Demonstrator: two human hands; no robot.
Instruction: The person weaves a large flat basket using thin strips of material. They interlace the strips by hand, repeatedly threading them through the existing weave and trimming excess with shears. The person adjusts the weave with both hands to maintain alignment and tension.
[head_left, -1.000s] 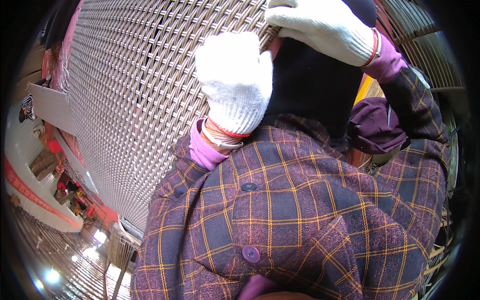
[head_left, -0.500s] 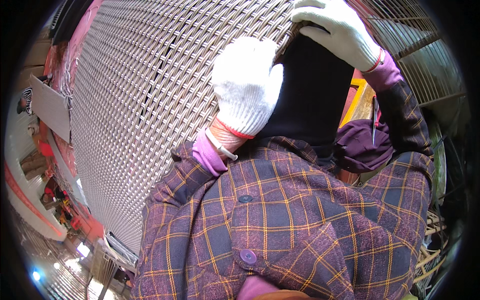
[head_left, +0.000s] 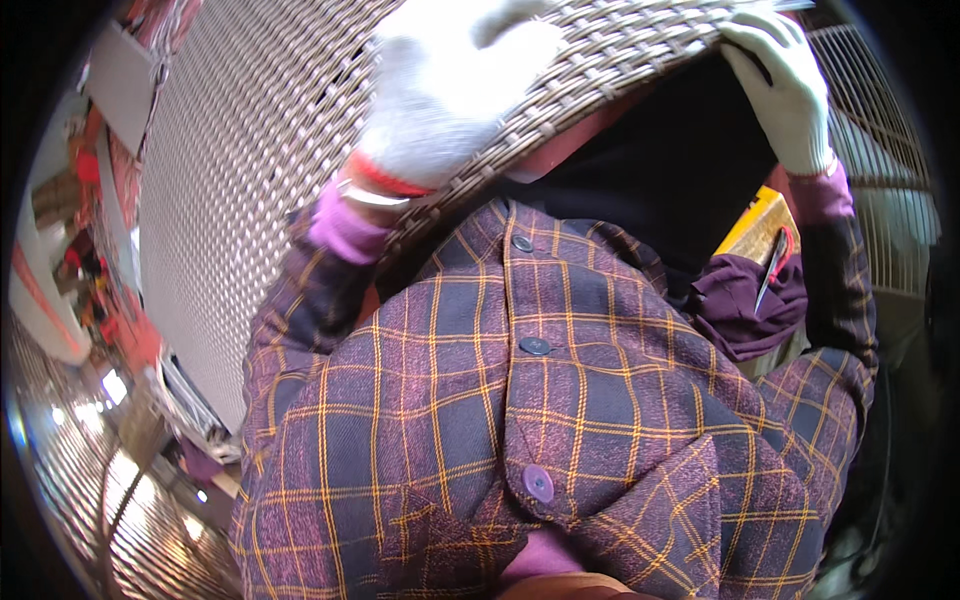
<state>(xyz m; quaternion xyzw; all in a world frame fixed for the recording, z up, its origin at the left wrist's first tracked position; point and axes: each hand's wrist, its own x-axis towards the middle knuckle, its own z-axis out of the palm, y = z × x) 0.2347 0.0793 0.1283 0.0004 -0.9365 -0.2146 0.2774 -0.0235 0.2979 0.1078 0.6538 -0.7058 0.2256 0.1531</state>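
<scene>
A large grey-brown woven wicker panel (head_left: 250,200) fills the upper left and reaches across the top. My left hand (head_left: 440,90), in a white knit glove with a red cuff, lies on the weave near its lower edge. The thumb is stretched out, and the fingertips run past the upper frame edge in bright glare. At the panel's upper right corner, my right hand (head_left: 790,95), gloved alike, holds the edge with bent fingers. Its fingertips are partly hidden at the rim. Dark shadow and black cloth lie below the panel, between the hands.
At the right, a red-handled pointed metal tool (head_left: 775,265), seemingly scissors, rests on purple cloth (head_left: 745,310) beside a yellow-edged piece (head_left: 755,222). A wire rack (head_left: 880,170) stands at the far right. Boards and cluttered red items (head_left: 90,240) lie at the far left.
The panel's lower edge has turned and risen, with more of it reaching right. My left hand has moved up and left, my right hand to the right along with the corner.
</scene>
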